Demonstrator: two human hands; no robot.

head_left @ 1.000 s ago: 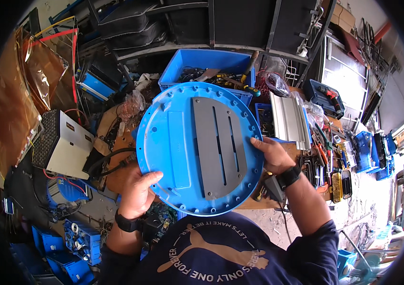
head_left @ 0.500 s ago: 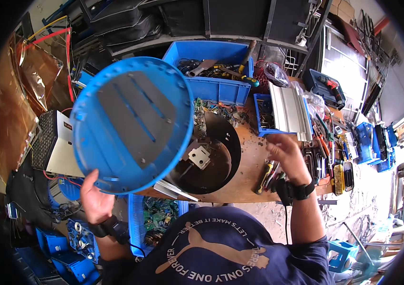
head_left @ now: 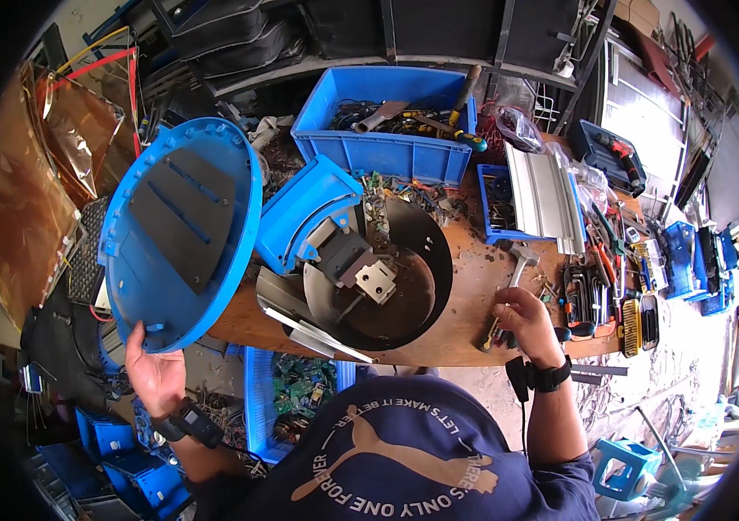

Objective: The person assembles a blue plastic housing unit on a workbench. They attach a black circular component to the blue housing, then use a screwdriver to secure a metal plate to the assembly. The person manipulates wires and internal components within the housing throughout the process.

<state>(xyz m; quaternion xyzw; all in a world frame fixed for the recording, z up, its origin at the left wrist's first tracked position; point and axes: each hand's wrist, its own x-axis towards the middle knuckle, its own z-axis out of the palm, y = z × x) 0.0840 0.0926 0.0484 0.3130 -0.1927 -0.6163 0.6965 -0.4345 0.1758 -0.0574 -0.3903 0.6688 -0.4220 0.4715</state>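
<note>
My left hand [head_left: 156, 375] grips the lower rim of a large round blue plastic cover [head_left: 139, 260], which is tilted up on edge beside the bench. Dark flat plates with slots are fixed to its inner face. My right hand [head_left: 530, 326] is closed around the handle of a hammer [head_left: 521, 260] at the right of the bench; its metal head points away from me. Between my hands stands an open dark metal drum [head_left: 434, 286]. A pale metal bracket [head_left: 375, 282] sits inside it, and a curved blue plastic piece [head_left: 310, 208] leans at its far left.
A blue crate [head_left: 404, 161] of cables and tools stands at the back. Light metal profiles [head_left: 543, 200] lie over a small blue bin. Pliers and other hand tools [head_left: 604, 260] line the right side. Below the bench edge, a blue basket [head_left: 258, 399] holds circuit boards.
The blue cover has moved left and turned more edge-on, uncovering the curved blue piece and the drum's left side. My right hand has come down and closed on the hammer.
</note>
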